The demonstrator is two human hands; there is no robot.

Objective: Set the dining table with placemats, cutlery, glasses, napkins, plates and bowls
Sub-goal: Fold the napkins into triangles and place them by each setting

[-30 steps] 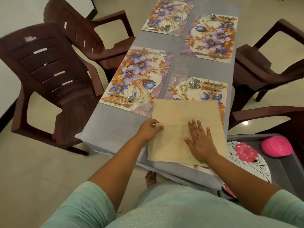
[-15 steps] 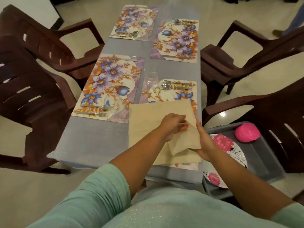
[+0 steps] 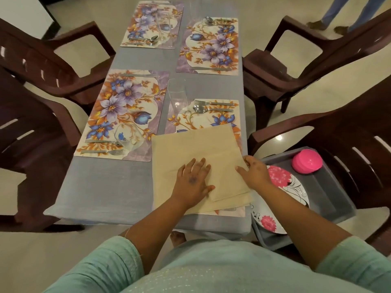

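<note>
A beige napkin [image 3: 190, 151] is laid flat on the near right part of the grey table [image 3: 101, 187], covering most of the nearest right placemat [image 3: 213, 117]. It is partly folded: a right-hand flap is doubled over, the fold line running from near to far, slightly slanted. The long axis of the folded flap runs away from the person, towards the far end of the table; the lower layer is seen jutting out at the near edge.

The left hand [image 3: 193, 182] is pressed palm down on the napkin, fingers straight and spread, pointing away. The right hand [image 3: 252, 172] is placed at the right edge of the flap, fingers curled on the cloth edge, thumb on top; a pinch is seen there.

A fork and spoon [image 3: 211, 106] are laid on the far strip of that placemat, handles pointing right. A clear glass [image 3: 176, 95] is stood just left of them. Three more floral placemats are laid out, the near left one [image 3: 122, 115] with cutlery and a glass at its near end.

A grey tray [image 3: 330, 199] is seen on the right beside the table, holding a floral plate [image 3: 283, 187] and a pink bowl [image 3: 306, 161]. Brown chairs [image 3: 42, 66] are placed on both sides.
</note>
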